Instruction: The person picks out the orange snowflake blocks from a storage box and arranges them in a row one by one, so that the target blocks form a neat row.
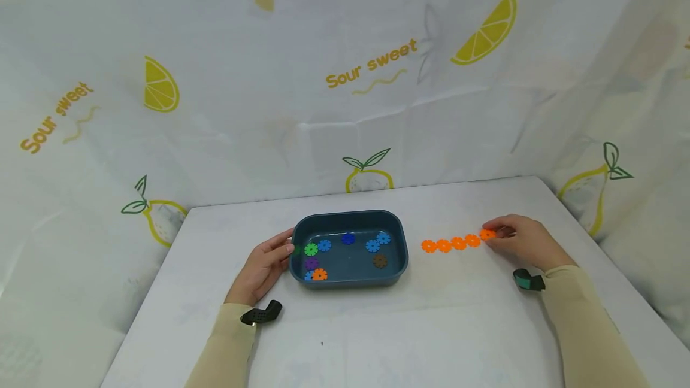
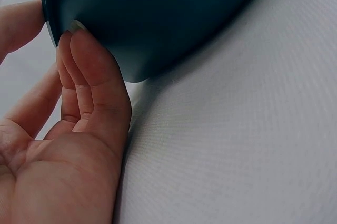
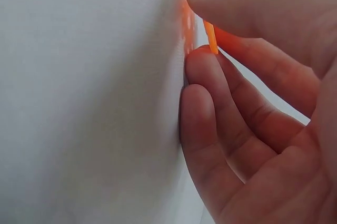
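My left hand (image 1: 268, 265) grips the left end of a dark teal plastic tray (image 1: 349, 284), thumb at the rim and the other fingertips against the outer wall (image 2: 158, 18). Inside lie several notched plastic discs: a green disc (image 1: 311, 249), a purple disc (image 1: 312, 263), a brown disc (image 1: 380, 261), an orange disc (image 1: 320, 274) and several blue ones. To the right, orange discs (image 1: 444, 245) form a row on the table. At its right end my right hand (image 1: 520, 238) pinches another orange disc (image 3: 210, 38) between thumb and fingers, tilted on edge, lower fingers close against the tabletop.
A white cloth covers the table (image 1: 377, 340). Behind it and at both sides hangs a white curtain (image 1: 242, 106) printed with lemons and lettering. Black bands with small devices (image 1: 262, 313) sit on both wrists, over beige sleeves.
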The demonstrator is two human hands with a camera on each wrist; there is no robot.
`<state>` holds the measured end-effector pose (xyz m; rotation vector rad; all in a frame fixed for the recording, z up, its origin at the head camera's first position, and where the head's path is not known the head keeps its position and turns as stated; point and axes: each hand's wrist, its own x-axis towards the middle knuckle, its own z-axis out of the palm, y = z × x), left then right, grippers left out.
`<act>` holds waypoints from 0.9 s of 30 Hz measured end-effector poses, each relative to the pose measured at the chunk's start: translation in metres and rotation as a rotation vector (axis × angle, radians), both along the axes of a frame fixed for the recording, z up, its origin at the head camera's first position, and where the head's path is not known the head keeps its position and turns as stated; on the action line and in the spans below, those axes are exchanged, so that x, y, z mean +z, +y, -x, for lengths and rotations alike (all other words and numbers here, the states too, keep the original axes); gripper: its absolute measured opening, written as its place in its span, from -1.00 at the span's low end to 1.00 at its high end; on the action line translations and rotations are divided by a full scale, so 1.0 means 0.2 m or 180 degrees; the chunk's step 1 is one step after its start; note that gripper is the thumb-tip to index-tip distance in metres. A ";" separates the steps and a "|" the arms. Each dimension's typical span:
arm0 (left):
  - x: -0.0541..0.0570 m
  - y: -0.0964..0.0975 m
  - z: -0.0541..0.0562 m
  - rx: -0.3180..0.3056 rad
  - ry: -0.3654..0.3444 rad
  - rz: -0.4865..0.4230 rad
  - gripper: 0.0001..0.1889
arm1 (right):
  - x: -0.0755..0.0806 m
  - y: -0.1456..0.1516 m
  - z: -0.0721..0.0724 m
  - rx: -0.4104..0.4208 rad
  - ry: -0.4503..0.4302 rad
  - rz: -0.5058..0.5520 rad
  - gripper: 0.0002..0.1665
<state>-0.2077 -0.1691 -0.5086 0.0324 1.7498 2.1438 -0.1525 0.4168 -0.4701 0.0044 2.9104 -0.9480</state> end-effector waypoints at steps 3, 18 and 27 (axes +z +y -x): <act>0.00 0.00 0.00 0.0015 -0.0013 -0.0012 -0.39 | 0.00 -0.01 0.00 -0.0003 0.0006 -0.0035 -0.48; 0.00 0.00 0.01 -0.0036 -0.0005 -0.0014 -0.37 | 0.00 -0.02 0.00 0.0002 0.0008 -0.0088 -0.51; 0.00 0.00 0.00 0.0000 -0.0012 -0.0002 -0.39 | -0.01 -0.02 0.00 -0.0007 -0.0010 -0.0071 -0.52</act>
